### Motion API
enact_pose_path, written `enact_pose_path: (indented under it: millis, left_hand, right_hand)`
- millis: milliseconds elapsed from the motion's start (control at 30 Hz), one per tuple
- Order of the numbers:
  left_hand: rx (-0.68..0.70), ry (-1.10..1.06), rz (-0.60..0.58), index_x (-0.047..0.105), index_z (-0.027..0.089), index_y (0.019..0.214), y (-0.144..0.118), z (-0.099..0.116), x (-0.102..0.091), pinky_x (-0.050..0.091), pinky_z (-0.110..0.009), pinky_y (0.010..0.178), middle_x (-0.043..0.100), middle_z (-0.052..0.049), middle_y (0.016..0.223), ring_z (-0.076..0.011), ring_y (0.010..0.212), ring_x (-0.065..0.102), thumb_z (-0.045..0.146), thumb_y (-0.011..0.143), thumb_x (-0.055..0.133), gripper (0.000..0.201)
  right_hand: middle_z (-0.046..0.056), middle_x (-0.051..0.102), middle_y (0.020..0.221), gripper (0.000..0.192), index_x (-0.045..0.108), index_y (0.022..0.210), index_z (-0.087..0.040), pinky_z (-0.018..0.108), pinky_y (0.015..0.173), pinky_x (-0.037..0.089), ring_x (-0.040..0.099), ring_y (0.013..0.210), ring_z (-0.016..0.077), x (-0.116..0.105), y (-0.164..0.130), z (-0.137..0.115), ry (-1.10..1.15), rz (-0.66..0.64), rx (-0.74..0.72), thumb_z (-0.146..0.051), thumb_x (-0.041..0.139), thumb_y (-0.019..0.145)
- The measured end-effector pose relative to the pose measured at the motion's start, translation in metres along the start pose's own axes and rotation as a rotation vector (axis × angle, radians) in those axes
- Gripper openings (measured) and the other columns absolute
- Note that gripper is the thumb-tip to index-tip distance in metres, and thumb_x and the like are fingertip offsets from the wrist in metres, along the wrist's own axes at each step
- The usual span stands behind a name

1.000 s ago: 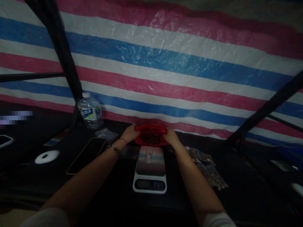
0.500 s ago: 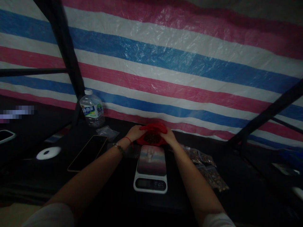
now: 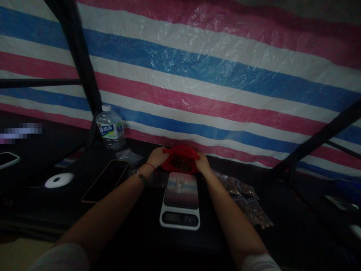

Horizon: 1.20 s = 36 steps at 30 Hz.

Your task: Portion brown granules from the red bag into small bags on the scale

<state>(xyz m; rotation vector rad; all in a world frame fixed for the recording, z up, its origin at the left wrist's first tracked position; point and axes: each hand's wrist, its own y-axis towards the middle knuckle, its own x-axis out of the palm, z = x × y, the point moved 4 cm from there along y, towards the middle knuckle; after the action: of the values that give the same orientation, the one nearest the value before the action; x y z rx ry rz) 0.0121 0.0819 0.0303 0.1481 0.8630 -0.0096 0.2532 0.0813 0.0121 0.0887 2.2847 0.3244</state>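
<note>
One bag (image 3: 182,151), perhaps five packets (image 3: 258,215)

The dark pieces (image 3: 181,163) inside the red bag (image 3: 184,151) are too small to name — its folds hide some part of the left hand (image 3: 157,156) and the right hand (image 3: 202,164). The display (image 3: 171,218) is unreadable — a white-rimmed device (image 3: 9,160) is cut by the left edge.

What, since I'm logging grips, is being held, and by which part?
A red bag, by its open rim: left hand at one side, right hand at the other.
</note>
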Motion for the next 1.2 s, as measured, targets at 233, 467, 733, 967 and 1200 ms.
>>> enact_pose_path:
  millis: [233,467,733,967,1200]
  left_hand:
    - [-0.032,-0.158,-0.038,0.071,0.017,0.090,0.003,0.003,0.007,0.048,-0.023,0.065,0.073,-0.007,0.087,-0.0187,0.078,0.067,0.035,0.077,0.056,0.027]
    - [-0.051,-0.278,-0.028,0.070,0.016,0.092,0.002,0.003,0.006,0.049,-0.023,0.063,0.073,-0.006,0.086,-0.0180,0.076,0.067,0.034,0.077,0.058,0.026]
    - [0.063,-0.195,-0.069,0.070,0.017,0.092,-0.003,0.016,0.009,0.050,-0.025,0.070,0.073,-0.007,0.092,-0.0208,0.084,0.068,0.039,0.077,0.060,0.028]
    - [0.044,-0.253,-0.006,0.070,0.016,0.094,0.004,0.017,0.013,0.050,-0.025,0.076,0.072,-0.007,0.095,-0.0197,0.085,0.067,0.032,0.076,0.060,0.026]
    - [-0.040,-0.335,0.011,0.070,0.016,0.099,0.007,0.006,0.015,0.051,-0.023,0.073,0.073,-0.006,0.092,-0.0181,0.082,0.067,0.027,0.074,0.062,0.028]
  right_hand:
    - [0.007,0.073,0.084,0.029,0.073,0.088,-0.015,0.026,0.073,0.048,0.066,0.080,0.0201,-0.018,-0.002,0.001,-0.001,0.003,0.112,-0.020,0.045,0.081]
    - [0.009,0.073,0.093,0.027,0.073,0.094,-0.016,0.027,0.079,0.048,0.066,0.089,0.0203,-0.017,-0.002,-0.004,-0.041,-0.100,0.052,-0.018,0.048,0.081]
    - [0.011,0.070,0.102,0.044,0.064,0.112,-0.015,0.031,0.084,0.048,0.065,0.095,0.0227,-0.003,-0.001,0.023,-0.065,-0.028,0.214,-0.038,0.065,0.075]
    - [0.007,0.072,0.078,0.027,0.069,0.086,-0.013,0.027,0.065,0.049,0.064,0.069,0.0186,0.006,-0.005,0.022,0.418,-0.071,0.193,-0.028,0.053,0.072]
    - [0.003,0.071,0.073,0.025,0.068,0.082,-0.015,0.027,0.064,0.049,0.062,0.063,0.0167,0.008,-0.005,0.021,0.672,-0.086,0.207,-0.025,0.056,0.063]
